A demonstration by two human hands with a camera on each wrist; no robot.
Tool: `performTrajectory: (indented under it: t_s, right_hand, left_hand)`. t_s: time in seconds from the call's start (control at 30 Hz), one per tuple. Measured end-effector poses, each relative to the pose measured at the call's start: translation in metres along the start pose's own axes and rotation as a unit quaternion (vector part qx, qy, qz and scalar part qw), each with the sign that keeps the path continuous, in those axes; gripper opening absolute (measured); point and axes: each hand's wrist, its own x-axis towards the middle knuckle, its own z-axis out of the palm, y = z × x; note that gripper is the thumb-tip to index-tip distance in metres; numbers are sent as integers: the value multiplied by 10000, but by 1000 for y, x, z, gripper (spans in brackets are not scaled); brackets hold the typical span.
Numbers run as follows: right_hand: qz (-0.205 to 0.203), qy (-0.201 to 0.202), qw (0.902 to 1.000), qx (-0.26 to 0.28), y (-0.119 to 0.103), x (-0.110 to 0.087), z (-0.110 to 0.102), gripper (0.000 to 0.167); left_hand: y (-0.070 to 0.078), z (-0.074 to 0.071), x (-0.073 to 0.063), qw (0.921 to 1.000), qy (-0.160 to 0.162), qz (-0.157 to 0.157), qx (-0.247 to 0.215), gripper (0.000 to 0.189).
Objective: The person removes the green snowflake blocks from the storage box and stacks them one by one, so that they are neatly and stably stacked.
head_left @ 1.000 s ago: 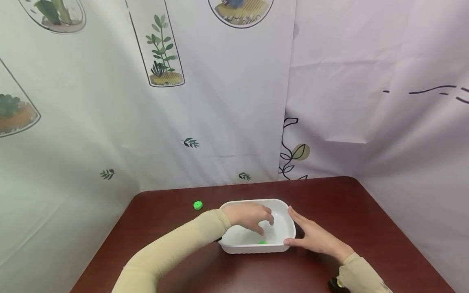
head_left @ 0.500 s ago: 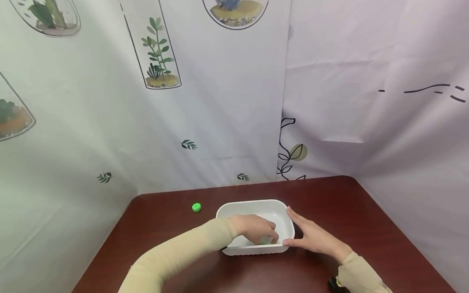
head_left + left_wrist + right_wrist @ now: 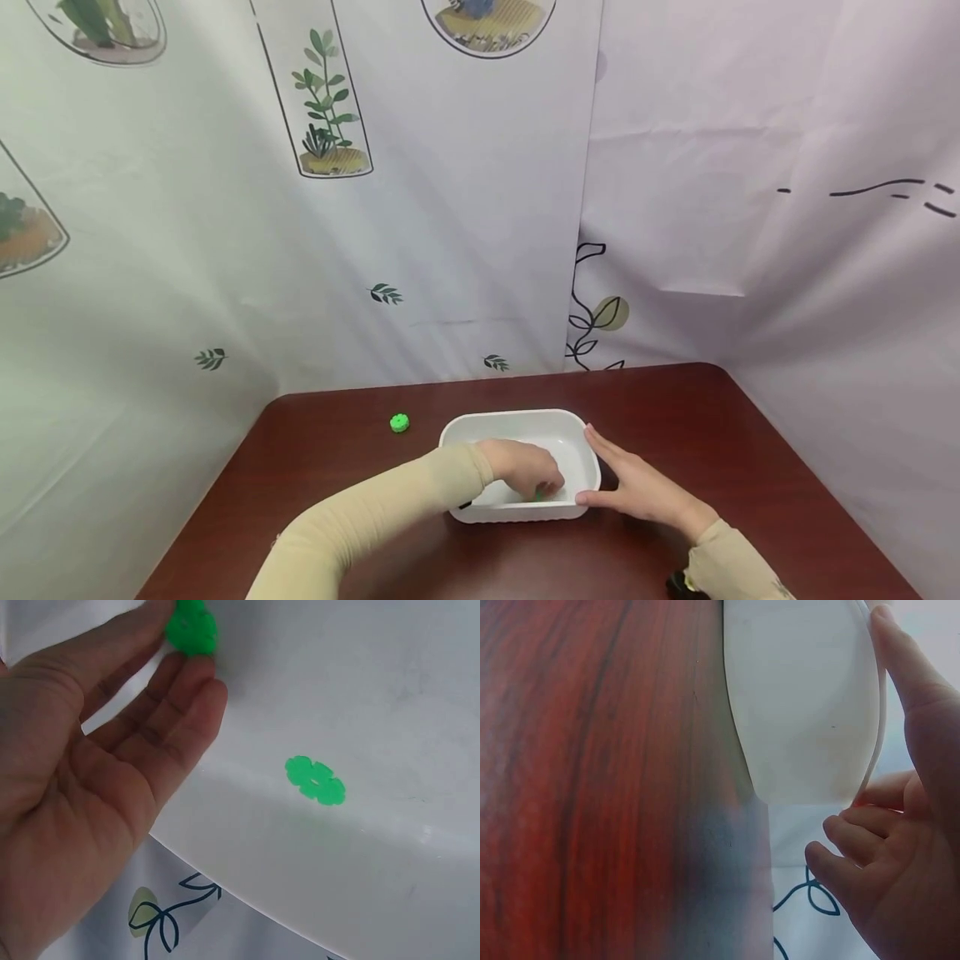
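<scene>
My left hand reaches down inside a white rectangular basin. Between its thumb and fingers it pinches a green flower-shaped plastic disc, which shows partly past the fingers. A second green notched disc lies flat on the basin's bottom in the left wrist view. My right hand holds the basin's right end, thumb at the near corner and forefinger at the far one. In the right wrist view the basin's smooth outer wall stands on the table, with my fingertips at its rim.
Another green flower-shaped piece sits on the dark red wooden table, left of the basin. A small black object shows beside the right sleeve. Printed white cloth hangs behind and on both sides.
My left hand has lowered into the basin toward its near side, and its fingers have closed on a green disc there. The right hand keeps its hold on the basin's end.
</scene>
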Motion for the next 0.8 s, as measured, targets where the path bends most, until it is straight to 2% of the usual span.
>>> performTrajectory:
  t_s: [0.2,0.33,0.47,0.6,0.8]
  right_hand:
    - [33,8,10000,90,-1,-1,-1,108]
    - [8,-22,10000,77,-3,-2,-1,107]
    - [3,-38,10000,59,-3,-2,0,107]
    - [18,-48,10000,23,-2,0,-1,107]
    - [-49,21,10000,16,-1,-2,1,105]
  left_hand:
    - [-4,-1,2,9978,187,-416,472,15]
    - [-6,-1,3,9957,263,-734,491,13]
    - [-9,0,3,9944,265,-1009,185,17]
    - [-14,0,0,9949,263,-935,-284,28]
    - [-16,1,-4,9928,128,-982,-679,25]
